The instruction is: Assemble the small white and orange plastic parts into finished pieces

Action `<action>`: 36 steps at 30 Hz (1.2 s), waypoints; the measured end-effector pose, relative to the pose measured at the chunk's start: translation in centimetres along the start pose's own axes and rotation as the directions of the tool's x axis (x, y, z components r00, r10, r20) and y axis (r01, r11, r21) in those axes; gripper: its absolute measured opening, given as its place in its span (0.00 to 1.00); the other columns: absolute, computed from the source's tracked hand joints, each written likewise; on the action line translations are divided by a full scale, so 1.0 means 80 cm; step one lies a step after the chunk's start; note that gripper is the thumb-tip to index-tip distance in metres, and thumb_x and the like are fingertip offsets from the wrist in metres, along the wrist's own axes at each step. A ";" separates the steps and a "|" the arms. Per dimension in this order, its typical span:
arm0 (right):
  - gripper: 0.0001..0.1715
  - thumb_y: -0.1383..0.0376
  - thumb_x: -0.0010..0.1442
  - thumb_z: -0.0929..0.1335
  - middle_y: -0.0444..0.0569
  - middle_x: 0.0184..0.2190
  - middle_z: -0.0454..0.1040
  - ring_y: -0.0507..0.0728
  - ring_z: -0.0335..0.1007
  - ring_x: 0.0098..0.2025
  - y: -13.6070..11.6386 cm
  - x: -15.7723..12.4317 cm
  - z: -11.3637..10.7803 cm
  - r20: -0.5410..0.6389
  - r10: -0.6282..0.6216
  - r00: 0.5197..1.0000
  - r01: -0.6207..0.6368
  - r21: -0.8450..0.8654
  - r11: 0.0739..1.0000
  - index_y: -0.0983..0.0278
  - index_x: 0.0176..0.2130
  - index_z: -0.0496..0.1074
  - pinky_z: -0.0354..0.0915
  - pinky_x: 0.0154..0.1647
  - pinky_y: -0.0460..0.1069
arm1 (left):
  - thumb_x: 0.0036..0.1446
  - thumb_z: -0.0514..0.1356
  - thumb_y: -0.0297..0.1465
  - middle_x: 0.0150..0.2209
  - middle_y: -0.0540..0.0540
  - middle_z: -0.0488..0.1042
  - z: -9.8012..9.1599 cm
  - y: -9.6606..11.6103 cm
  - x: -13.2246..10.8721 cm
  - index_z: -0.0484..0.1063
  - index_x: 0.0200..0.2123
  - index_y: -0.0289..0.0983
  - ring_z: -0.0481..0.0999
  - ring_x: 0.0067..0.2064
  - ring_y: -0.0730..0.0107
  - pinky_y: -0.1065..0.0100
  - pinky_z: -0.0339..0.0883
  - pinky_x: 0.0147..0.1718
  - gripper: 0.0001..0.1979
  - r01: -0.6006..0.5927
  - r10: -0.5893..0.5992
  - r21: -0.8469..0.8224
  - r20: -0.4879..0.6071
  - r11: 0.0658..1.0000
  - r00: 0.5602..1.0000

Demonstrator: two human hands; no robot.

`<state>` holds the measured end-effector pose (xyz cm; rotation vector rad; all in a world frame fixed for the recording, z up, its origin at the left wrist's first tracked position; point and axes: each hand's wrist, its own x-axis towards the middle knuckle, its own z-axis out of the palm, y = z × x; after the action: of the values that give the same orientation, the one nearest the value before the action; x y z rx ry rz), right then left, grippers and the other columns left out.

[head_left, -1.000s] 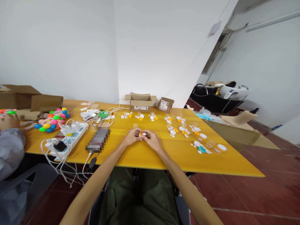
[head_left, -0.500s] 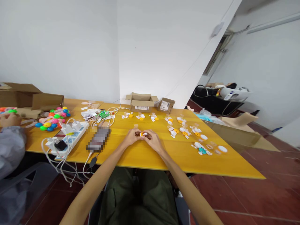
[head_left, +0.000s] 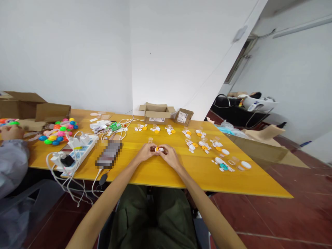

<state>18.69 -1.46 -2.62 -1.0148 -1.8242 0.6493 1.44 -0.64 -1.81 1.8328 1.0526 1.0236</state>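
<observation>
Over the yellow table (head_left: 145, 174), my left hand (head_left: 146, 152) and my right hand (head_left: 169, 156) meet with their fingers closed on small orange and white plastic parts (head_left: 159, 149). The orange piece lies toward the left fingers. A white piece with dark holes or dots sits at the right fingers. Fingertips hide much of both, so I cannot tell how they join. Just beyond my left hand stands a small clear plastic cup (head_left: 150, 139). Similar sets of white and orange parts (head_left: 203, 144) lie to the right, and one set has a teal disc (head_left: 223, 167).
At the back stand an open cardboard box (head_left: 157, 114) and a smaller box (head_left: 184, 117). A power strip (head_left: 84, 152) with tangled cables and a blurred-out phone (head_left: 110, 154) lie left. Farther left, another person's hand (head_left: 12, 132) is near colourful balls (head_left: 54, 137).
The white piece between my fingers has turned slightly, and its dark-dotted face now shows. Both hands stay in nearly the same place.
</observation>
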 end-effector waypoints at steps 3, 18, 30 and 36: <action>0.07 0.61 0.55 0.70 0.48 0.36 0.78 0.59 0.74 0.38 0.001 -0.001 0.000 0.012 -0.011 1.000 0.011 0.024 1.000 0.59 0.36 0.75 0.71 0.41 0.53 | 0.46 0.68 0.38 0.26 0.52 0.74 -0.001 0.001 0.000 0.78 0.32 0.35 0.70 0.29 0.72 0.70 0.64 0.31 0.14 0.000 0.000 -0.010 0.009 1.000 1.000; 0.09 0.61 0.58 0.68 0.48 0.39 0.78 0.58 0.73 0.43 -0.002 -0.003 -0.005 0.069 -0.084 0.994 0.077 0.103 0.992 0.58 0.40 0.77 0.70 0.46 0.53 | 0.45 0.70 0.39 0.29 0.50 0.76 0.000 -0.012 0.001 0.76 0.33 0.35 0.72 0.30 0.70 0.70 0.65 0.32 0.16 -0.020 0.020 0.022 -0.037 1.000 0.999; 0.11 0.57 0.56 0.68 0.48 0.35 0.81 0.59 0.75 0.37 -0.003 -0.003 -0.003 0.008 0.027 1.000 -0.027 0.019 0.999 0.59 0.36 0.78 0.71 0.41 0.53 | 0.47 0.68 0.38 0.27 0.52 0.75 0.001 0.005 -0.006 0.74 0.33 0.36 0.72 0.29 0.71 0.71 0.65 0.30 0.13 -0.020 0.022 0.088 -0.017 0.996 1.000; 0.11 0.57 0.56 0.68 0.48 0.35 0.80 0.58 0.75 0.36 -0.002 -0.003 -0.003 0.024 0.040 0.999 -0.041 0.042 0.998 0.60 0.36 0.78 0.70 0.39 0.52 | 0.47 0.68 0.38 0.27 0.52 0.75 0.000 0.005 -0.005 0.75 0.33 0.36 0.71 0.29 0.71 0.71 0.65 0.31 0.13 -0.005 0.006 0.085 -0.019 0.996 1.000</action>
<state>18.90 -1.77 -2.51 -1.0218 -1.8063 0.7238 1.41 -1.15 -1.54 1.8985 1.1187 1.0153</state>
